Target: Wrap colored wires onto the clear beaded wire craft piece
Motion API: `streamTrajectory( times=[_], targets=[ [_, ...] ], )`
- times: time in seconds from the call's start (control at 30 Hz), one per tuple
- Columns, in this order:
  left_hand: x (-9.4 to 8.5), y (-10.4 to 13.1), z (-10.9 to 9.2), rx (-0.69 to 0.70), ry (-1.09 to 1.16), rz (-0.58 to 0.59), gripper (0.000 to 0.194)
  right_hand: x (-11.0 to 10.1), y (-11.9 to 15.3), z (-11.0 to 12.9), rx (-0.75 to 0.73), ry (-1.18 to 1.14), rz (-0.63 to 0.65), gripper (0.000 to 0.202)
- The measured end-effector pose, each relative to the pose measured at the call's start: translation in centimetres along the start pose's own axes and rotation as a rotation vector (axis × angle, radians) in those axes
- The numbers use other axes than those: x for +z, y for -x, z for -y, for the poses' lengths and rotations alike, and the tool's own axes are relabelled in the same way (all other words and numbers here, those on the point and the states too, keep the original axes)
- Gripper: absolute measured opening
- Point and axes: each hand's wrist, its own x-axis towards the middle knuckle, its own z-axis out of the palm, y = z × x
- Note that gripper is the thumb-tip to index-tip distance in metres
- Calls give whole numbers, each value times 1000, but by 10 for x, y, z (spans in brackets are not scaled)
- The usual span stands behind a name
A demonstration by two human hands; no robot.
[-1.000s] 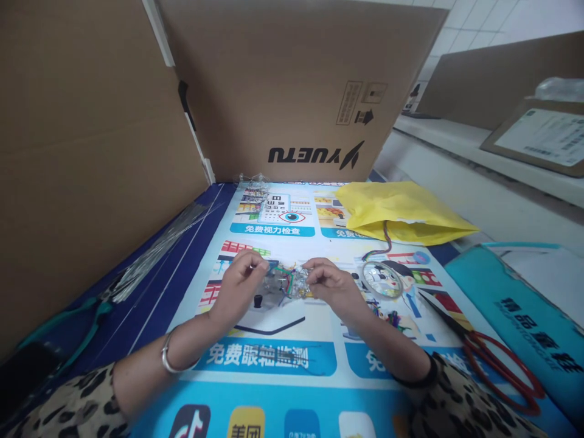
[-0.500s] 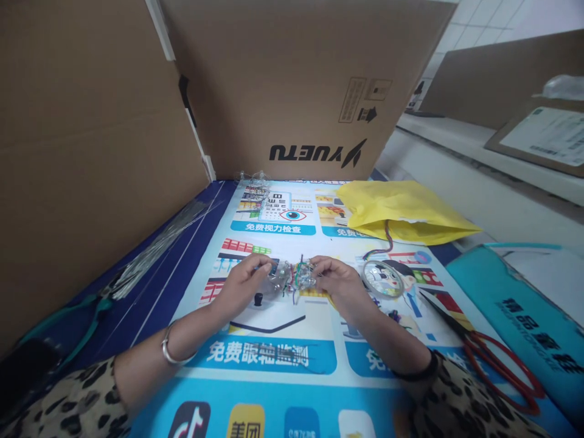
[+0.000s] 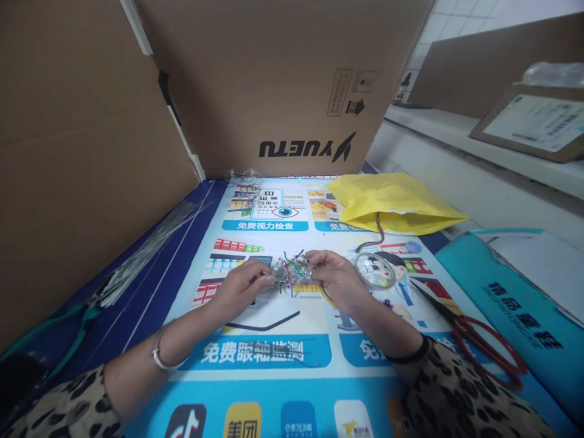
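Note:
At the middle of the printed mat is a small clear piece [image 3: 291,272] with thin green, purple and red strands sticking out of it. My left hand [image 3: 249,285] pinches its left end between thumb and fingers. Its right end is gripped by the fingertips of my right hand [image 3: 335,277]. A round clear dish [image 3: 375,270] lies just right of my right hand. Behind it, a multicoloured cord [image 3: 379,230] trails from a yellow bag [image 3: 396,198].
Red-handled scissors [image 3: 488,347] lie at the right beside a teal box [image 3: 511,304]. Teal pliers [image 3: 77,322] and thin wires [image 3: 146,255] are at the left. Clear pieces [image 3: 246,179] sit near the upright cardboard [image 3: 283,73]. A shelf [image 3: 438,125] holds a labelled parcel.
The view has shifted slightly. The clear piece has turned between my fingers, and its green and purple strands now point differently. Both hands still hold it.

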Motion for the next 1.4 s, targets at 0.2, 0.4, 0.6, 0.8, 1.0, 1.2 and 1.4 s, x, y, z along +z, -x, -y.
streamTrajectory(
  times=[0.2,0.4,0.6,0.8,1.0,1.2,1.4],
  targets=[
    [0,0,1,-164,195,-53,23,-2,0,1,-6,32,62,18],
    [-5,2,-10,-221,343,-113,27,-8,-4,3,-74,151,115,15],
    [-10,2,-18,-174,339,-167,29,-9,-3,10,-136,235,218,12],
    [-11,2,-14,-136,322,-172,28,-11,-2,17,-171,341,270,11],
    [-8,3,-11,-173,412,-150,27,-13,-3,17,-157,329,285,11],
    [-5,3,-17,-274,536,-118,27,-10,-3,14,-120,336,242,11],
    [-2,3,-20,-312,569,-126,27,-7,-2,11,-236,553,185,9]
  ],
)
